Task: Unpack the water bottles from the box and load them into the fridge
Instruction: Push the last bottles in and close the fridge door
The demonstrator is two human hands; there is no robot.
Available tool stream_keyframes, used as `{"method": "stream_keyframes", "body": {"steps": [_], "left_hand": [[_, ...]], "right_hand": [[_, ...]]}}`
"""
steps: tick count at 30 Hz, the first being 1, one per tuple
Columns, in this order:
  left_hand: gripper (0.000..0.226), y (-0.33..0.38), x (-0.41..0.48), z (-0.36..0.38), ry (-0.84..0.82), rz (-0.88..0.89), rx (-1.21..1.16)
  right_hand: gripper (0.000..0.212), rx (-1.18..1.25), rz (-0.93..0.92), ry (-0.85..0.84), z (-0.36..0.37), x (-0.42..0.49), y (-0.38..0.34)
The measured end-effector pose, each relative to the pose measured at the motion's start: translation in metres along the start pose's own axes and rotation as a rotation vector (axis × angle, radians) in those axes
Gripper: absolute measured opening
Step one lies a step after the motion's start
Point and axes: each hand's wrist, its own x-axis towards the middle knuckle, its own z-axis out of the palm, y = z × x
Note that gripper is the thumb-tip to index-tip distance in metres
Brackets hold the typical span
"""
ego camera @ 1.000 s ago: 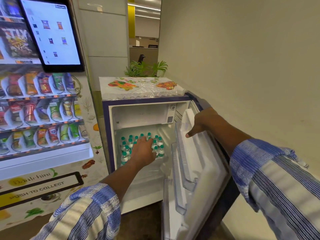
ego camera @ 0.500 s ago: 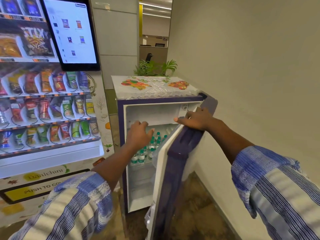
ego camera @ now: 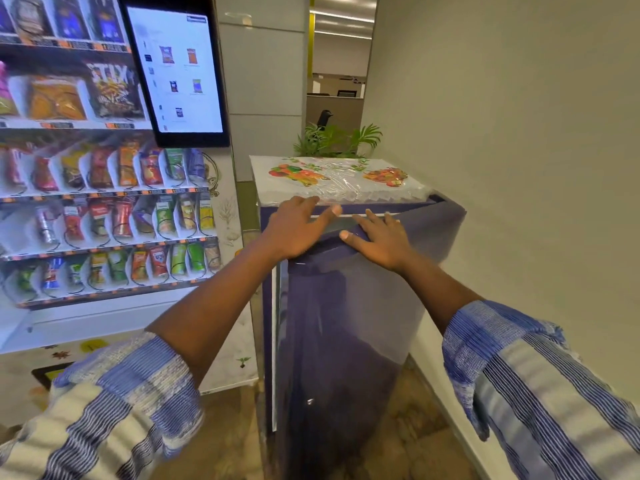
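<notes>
A small purple fridge (ego camera: pixel 346 323) stands in the middle, its door almost closed with a thin white gap along the left edge. My left hand (ego camera: pixel 298 228) lies with fingers spread on the fridge's upper left corner, touching the top edge. My right hand (ego camera: pixel 379 239) presses flat, fingers straight, on the top of the door. The water bottles are hidden behind the door. No box is in view.
A snack vending machine (ego camera: pixel 104 209) with a touch screen (ego camera: pixel 180 71) fills the left side. A plastic-wrapped floral cover (ego camera: pixel 339 180) lies on the fridge top, with a green plant (ego camera: pixel 336 140) behind. A plain wall (ego camera: pixel 519 150) runs close on the right. Brown floor lies below.
The fridge door swung from wide open to nearly closed. My left hand came out from among the bottles to the fridge's top corner. My right hand moved with the door's top edge.
</notes>
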Motion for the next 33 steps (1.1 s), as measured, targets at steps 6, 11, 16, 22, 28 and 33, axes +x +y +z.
{"method": "stream_keyframes", "body": {"steps": [6,11,16,22,28,33], "left_hand": [[0.104,-0.012,-0.005,0.035,-0.108,-0.044,0.473],[0.117,-0.029,0.011,0.044,-0.028,-0.155,0.526],[0.121,-0.044,0.030,0.052,0.048,-0.181,0.522],[0.122,-0.059,0.045,0.055,0.081,-0.159,0.520],[0.120,-0.064,0.046,0.062,0.143,-0.148,0.515],[0.117,-0.062,0.046,0.064,0.157,-0.173,0.499]], "right_hand": [[0.072,0.039,-0.136,0.036,0.019,0.030,0.005],[0.076,-0.018,-0.164,0.039,0.027,0.054,-0.001],[0.077,-0.014,-0.166,0.047,0.031,0.075,-0.008],[0.081,-0.014,-0.146,0.035,0.037,0.087,-0.010],[0.083,-0.005,-0.167,0.052,0.040,0.089,-0.008],[0.080,0.001,-0.193,0.049,0.040,0.089,-0.006]]}}
